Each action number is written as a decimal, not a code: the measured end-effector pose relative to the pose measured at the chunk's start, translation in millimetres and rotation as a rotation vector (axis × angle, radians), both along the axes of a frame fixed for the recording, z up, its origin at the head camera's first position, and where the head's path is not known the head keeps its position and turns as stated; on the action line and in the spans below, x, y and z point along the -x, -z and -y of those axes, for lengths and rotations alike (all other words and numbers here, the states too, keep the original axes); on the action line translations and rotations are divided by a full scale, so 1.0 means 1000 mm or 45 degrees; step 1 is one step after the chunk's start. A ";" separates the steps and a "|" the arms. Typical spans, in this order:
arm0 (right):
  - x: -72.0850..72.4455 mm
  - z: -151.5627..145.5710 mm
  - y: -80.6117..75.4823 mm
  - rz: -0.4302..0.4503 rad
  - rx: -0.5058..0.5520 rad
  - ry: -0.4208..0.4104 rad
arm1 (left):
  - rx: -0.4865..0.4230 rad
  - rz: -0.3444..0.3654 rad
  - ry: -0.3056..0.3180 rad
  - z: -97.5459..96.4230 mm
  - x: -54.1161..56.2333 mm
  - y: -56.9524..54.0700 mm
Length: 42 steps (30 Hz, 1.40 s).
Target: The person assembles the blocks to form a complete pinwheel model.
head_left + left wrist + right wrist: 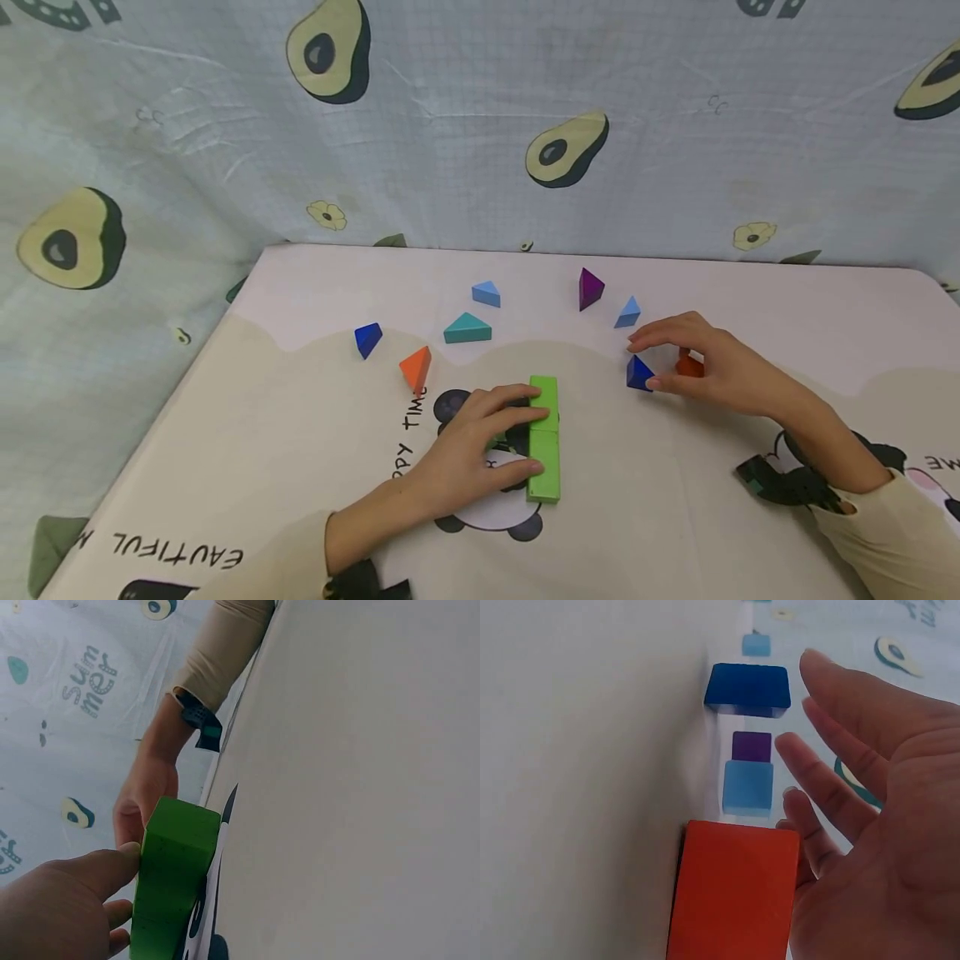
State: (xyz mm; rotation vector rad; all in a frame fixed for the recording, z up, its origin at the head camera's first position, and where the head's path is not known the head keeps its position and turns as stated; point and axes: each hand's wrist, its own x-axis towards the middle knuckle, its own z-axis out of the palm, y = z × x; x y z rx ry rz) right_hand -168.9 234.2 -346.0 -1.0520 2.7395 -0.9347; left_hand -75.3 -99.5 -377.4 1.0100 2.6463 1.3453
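Two light green blocks [544, 442] lie end to end in a strip on the table. My left hand [472, 446] rests beside them, thumb and fingertips touching their left side; in the left wrist view the thumb meets the green block [176, 862]. My right hand [708, 362] reaches over a dark blue triangular block [638, 373], thumb and forefinger spread on either side of it. In the right wrist view a gap shows between those fingers and the blue block [748, 688]. Close to that palm lies a red-orange block [735, 889], partly hidden in the head view.
Beyond the hands lie a purple block [590, 289], light blue blocks [627, 312], a teal triangle [467, 328], another dark blue block [367, 339] and an orange one [416, 369]. An avocado-print cloth [450, 167] hangs behind the table's far edge.
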 end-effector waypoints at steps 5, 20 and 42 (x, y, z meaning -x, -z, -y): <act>0.001 -0.003 0.004 -0.013 -0.011 0.012 | 0.007 0.003 0.002 -0.001 0.000 0.000; 0.006 -0.011 0.004 0.101 -0.033 -0.034 | 0.014 0.002 -0.001 -0.001 0.000 -0.001; 0.009 -0.014 0.007 0.140 -0.023 -0.161 | 0.021 0.010 -0.005 0.000 0.000 0.000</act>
